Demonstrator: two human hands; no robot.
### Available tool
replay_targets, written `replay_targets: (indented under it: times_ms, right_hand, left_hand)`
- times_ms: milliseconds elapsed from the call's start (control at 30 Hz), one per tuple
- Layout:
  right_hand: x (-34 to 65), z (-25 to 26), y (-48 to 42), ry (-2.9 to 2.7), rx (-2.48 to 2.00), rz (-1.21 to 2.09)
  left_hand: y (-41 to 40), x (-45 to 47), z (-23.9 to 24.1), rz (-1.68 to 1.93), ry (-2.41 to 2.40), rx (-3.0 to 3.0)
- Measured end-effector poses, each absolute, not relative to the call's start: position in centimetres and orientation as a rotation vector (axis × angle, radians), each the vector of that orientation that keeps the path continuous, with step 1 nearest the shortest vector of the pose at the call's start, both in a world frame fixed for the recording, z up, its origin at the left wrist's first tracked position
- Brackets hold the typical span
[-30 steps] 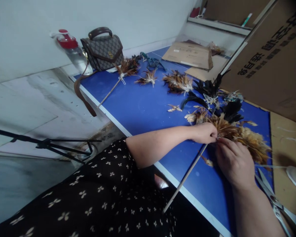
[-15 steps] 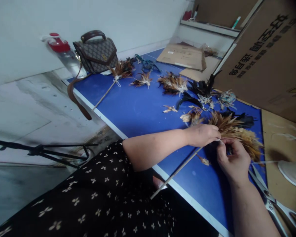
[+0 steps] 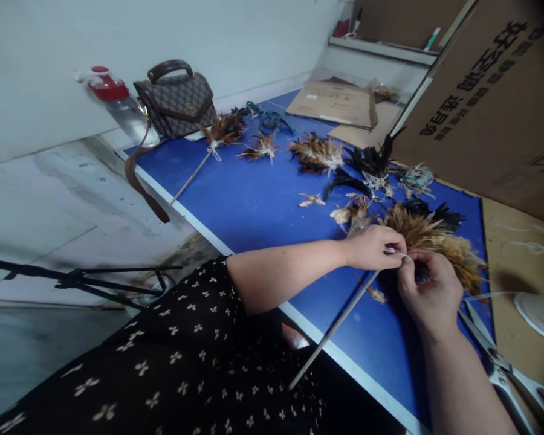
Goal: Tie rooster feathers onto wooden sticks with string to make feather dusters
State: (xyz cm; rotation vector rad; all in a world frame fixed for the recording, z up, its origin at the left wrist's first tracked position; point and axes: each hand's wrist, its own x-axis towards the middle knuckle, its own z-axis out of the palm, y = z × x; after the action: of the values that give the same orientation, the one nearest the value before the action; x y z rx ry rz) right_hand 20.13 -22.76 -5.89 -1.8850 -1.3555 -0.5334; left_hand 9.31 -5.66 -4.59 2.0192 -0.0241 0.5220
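Note:
My left hand (image 3: 372,248) is closed around the spot where a thin wooden stick (image 3: 335,329) meets a bundle of brown and tan feathers (image 3: 435,238). The stick slants down past the table edge, over the dark patterned clothing. Close beside it, my right hand (image 3: 430,289) pinches a thin white string (image 3: 401,254) that runs between both hands' fingertips. The exact grip of the left fingers on the stick is partly hidden. Loose brown feathers (image 3: 357,214) lie just beyond the left hand. Large scissors (image 3: 496,362) rest right of my right forearm.
Feather bunches (image 3: 317,151), black feathers (image 3: 372,160) and another feathered stick (image 3: 193,175) lie on the blue table (image 3: 254,199). A handbag (image 3: 176,99) and bottle (image 3: 122,106) stand far left. A cardboard box (image 3: 489,115) rises at right, near a white round object (image 3: 539,314).
The stick has turned, its lower end swinging slightly right. My left hand's fingers have shifted a little, and the white string now shows more clearly between the hands.

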Motion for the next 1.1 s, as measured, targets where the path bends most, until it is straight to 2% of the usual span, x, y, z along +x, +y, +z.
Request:
replay_targets:
  times_ms: [167,333,533,667,1100]
  right_hand:
    - [20.4,-6.4,-22.7,-1.295,-1.894,-0.453]
    - [20.3,-7.0,-22.6,-1.132,-1.85,-0.352]
    - [19.9,-6.8,-22.3,-1.144,-1.796,-0.505]
    - [19.5,-6.4,-22.4,-1.07,-1.798,-0.476]
    - [19.6,-5.6,-22.2,-1.326,-1.782,-0.62]
  left_hand:
    - [-5.6,9.4,-4.9,0.289,0.102,1.493]
    - [-6.1,9.1,-4.7,0.199,0.173,1.256]
    - [-6.3,9.3,-4.7,0.203,0.215,1.27]
    - [-6.1,9.5,-4.5,0.209,0.266,1.279]
    - [-6.2,10.2,-5.6,0.293,0.246,1.318]
